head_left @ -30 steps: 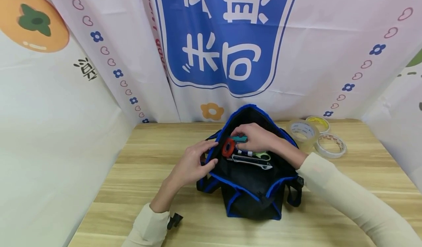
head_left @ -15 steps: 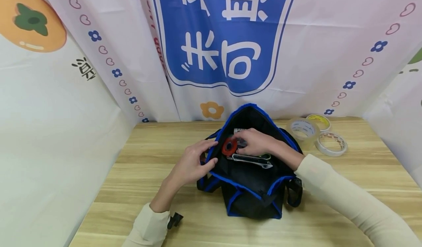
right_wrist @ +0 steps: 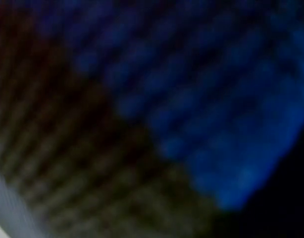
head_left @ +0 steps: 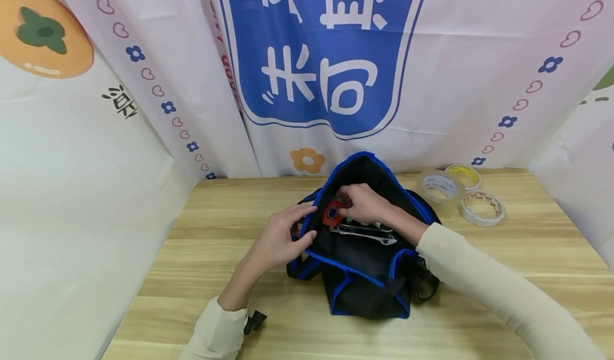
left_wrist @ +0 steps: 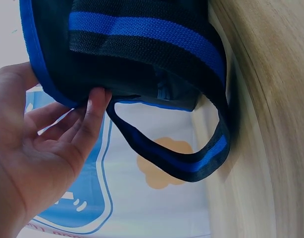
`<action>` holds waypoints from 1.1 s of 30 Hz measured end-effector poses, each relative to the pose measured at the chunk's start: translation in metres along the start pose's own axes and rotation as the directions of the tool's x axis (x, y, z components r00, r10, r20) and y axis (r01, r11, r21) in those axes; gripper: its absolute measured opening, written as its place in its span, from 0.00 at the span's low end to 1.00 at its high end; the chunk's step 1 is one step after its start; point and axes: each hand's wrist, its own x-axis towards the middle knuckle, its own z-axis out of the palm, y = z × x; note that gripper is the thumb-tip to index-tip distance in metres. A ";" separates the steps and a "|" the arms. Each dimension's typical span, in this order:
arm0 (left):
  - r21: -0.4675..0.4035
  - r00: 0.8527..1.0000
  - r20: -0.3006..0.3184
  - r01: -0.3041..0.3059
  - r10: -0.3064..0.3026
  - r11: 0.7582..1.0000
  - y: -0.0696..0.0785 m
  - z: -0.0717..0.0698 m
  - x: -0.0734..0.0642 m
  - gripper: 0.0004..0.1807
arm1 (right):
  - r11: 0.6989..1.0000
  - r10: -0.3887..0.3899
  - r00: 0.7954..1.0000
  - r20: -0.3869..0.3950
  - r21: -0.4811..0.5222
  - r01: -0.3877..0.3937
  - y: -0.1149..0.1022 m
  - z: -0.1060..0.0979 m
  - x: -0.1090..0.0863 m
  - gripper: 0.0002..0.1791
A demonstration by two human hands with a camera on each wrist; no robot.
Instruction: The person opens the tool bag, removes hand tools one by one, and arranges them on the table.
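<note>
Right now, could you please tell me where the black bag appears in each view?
Head: the black bag, lower middle, slightly right.
Left wrist: across the top, touched by the left hand.
Right wrist: blurred blue and dark; I cannot tell whether it shows.
Shared landmark, head and left wrist: the orange flower.

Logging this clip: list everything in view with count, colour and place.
Backdrop: one, white with blue panel, rear
Table: one, pale wood, before backdrop
Bag: one, black with blue trim, on table
Strap: at least one, black and blue, bag's outer side
Ring-shaped item: one, red, in bag
Utility knife: one, silver and black, in bag
Tape roll: three, clear, yellow-cored and white, on table right of bag
Blurred fabric: count unclear, blue and dark, right wrist view
Sleeve: two, cream, on both arms
Left hand: one, bare, gripping bag's edge
Right hand: one, bare, inside bag by ring-shaped item; grip unclear
</note>
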 end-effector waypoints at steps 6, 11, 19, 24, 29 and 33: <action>-0.012 1.000 0.004 0.006 -0.006 1.000 0.000 0.000 -0.001 0.28 | 0.999 0.051 0.998 -0.042 0.019 -0.051 -0.001 0.008 0.006 0.19; -0.013 1.000 0.004 0.007 -0.007 1.000 -0.001 0.000 -0.001 0.28 | 0.997 0.065 0.996 -0.067 0.055 -0.061 0.001 0.008 0.007 0.17; -0.010 1.000 0.004 0.003 -0.003 1.000 -0.001 0.000 -0.001 0.28 | 0.975 0.112 0.992 -0.055 0.197 -0.099 0.006 -0.001 -0.001 0.17; -0.008 1.000 0.007 0.004 -0.004 1.000 -0.001 0.000 0.000 0.28 | 0.969 0.113 0.990 -0.080 0.228 -0.092 0.008 -0.012 -0.013 0.16; -0.008 1.000 0.009 0.004 -0.004 1.000 -0.001 0.000 0.000 0.28 | 0.965 0.094 0.989 -0.111 0.255 -0.063 0.008 -0.027 -0.030 0.17; 0.002 1.000 0.002 -0.005 0.005 1.000 -0.001 0.000 0.001 0.28 | 0.951 0.077 0.989 -0.123 0.306 -0.036 0.011 -0.039 -0.045 0.16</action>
